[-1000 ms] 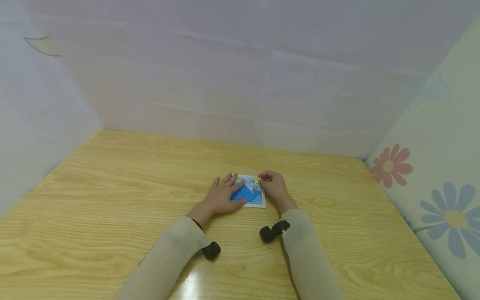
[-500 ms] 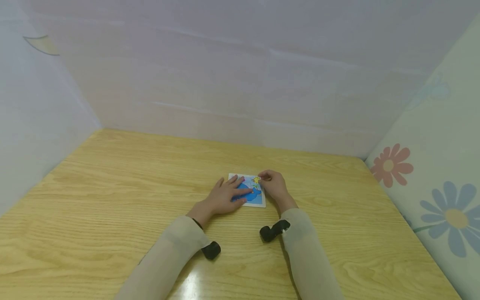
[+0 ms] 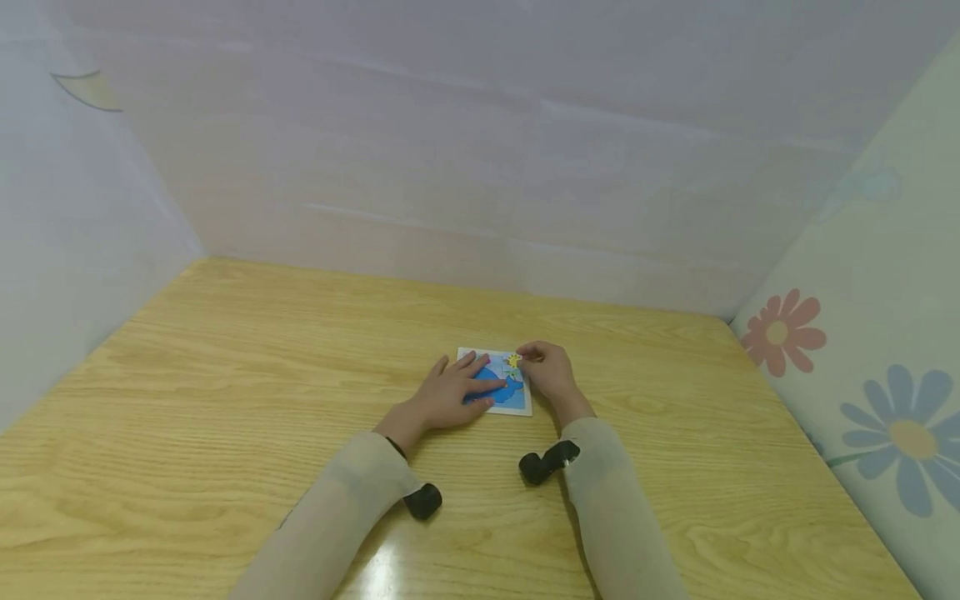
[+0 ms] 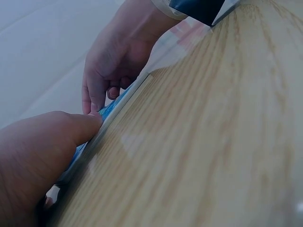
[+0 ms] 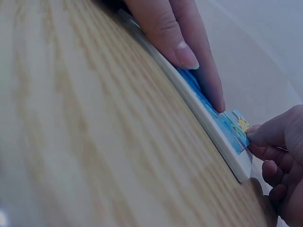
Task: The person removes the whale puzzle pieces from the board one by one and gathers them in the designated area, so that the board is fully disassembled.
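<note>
A small jigsaw puzzle (image 3: 517, 401) with a blue whale picture and a white border lies flat on the table. My left hand (image 3: 446, 395) rests on its left part with the fingers spread, covering much of the picture. At the far right corner my right hand (image 3: 550, 372) pinches a puzzle piece (image 5: 240, 122) between thumb and forefinger. The piece shows a yellow sun and sits slightly tilted up from the board (image 5: 215, 135) in the right wrist view. In the left wrist view, the left thumb (image 4: 85, 126) presses near the board's front edge.
The wood-grain table (image 3: 300, 350) spreads around the puzzle. A pale sheet wall (image 3: 450, 167) stands behind it, and a flower-printed wall (image 3: 885, 333) on the right. Black wrist cameras (image 3: 423, 501) hang under both sleeves.
My left hand's fingers have shifted slightly over the puzzle, baring its far left corner and reaching further across the whale. The right hand has stayed in place at the corner piece.
</note>
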`<state>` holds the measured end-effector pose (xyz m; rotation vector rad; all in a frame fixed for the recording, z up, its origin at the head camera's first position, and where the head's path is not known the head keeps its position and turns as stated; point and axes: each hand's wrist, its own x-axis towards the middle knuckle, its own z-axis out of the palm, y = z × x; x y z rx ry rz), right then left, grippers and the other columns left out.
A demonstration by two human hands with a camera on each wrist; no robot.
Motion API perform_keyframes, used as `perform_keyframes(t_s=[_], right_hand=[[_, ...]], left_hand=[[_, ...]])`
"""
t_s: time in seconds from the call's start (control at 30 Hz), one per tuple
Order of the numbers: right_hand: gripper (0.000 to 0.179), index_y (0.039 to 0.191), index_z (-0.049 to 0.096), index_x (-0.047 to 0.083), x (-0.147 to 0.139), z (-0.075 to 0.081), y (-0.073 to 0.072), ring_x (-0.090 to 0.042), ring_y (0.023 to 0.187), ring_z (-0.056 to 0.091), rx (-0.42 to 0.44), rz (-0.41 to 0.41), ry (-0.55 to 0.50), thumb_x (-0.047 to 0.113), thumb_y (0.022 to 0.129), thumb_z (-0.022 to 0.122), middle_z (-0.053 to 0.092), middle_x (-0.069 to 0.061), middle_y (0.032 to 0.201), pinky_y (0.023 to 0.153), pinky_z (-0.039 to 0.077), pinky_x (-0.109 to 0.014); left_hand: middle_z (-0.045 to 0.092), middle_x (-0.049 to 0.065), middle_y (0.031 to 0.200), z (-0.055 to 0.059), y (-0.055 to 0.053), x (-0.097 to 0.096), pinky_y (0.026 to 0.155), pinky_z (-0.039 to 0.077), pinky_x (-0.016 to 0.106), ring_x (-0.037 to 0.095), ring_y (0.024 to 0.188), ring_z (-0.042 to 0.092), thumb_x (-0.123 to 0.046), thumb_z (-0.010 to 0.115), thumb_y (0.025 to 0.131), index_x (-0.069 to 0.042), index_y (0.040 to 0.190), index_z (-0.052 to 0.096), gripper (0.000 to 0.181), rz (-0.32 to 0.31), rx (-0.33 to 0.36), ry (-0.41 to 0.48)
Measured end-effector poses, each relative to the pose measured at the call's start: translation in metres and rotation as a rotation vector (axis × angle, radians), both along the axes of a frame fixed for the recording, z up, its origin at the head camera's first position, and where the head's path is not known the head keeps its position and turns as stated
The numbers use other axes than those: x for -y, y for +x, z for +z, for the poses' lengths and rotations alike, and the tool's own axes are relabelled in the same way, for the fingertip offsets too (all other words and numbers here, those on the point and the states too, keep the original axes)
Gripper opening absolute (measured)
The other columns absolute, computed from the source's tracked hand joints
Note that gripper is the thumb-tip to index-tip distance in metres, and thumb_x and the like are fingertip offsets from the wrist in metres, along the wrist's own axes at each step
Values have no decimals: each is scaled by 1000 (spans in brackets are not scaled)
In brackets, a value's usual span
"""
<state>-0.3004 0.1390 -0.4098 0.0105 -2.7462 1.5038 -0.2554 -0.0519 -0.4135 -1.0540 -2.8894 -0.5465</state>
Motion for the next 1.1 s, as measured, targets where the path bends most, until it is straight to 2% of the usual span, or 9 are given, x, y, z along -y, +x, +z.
perform_keyframes(t_s=[0.17, 0.7, 1.1], right_hand=[[14, 90, 65, 5, 1, 2, 1, -21, 81, 50, 8, -14, 1, 5, 78, 60, 58, -6, 85, 73, 41, -33], [14, 89, 66, 3, 1, 2, 2, -22, 82, 50, -42, -11, -6, 3, 79, 57, 59, -7, 85, 73, 41, -34], [14, 92, 65, 4, 1, 3, 1, -21, 91, 49, 1, -4, -46, 5, 81, 56, 59, -8, 93, 80, 40, -35]], left_hand=[[23, 8, 139, 1, 1, 0, 95, 7, 55, 27, 127, 13, -40, 41, 89, -30, 127, 44, 40, 4, 2, 2], [20, 6, 140, -4, -1, -1, 96, 5, 53, 25, 128, 11, -43, 38, 89, -33, 128, 42, 40, 3, 4, -8], [21, 6, 140, -3, -1, -1, 95, 5, 54, 25, 128, 12, -42, 40, 88, -32, 127, 43, 40, 12, 0, -11]])
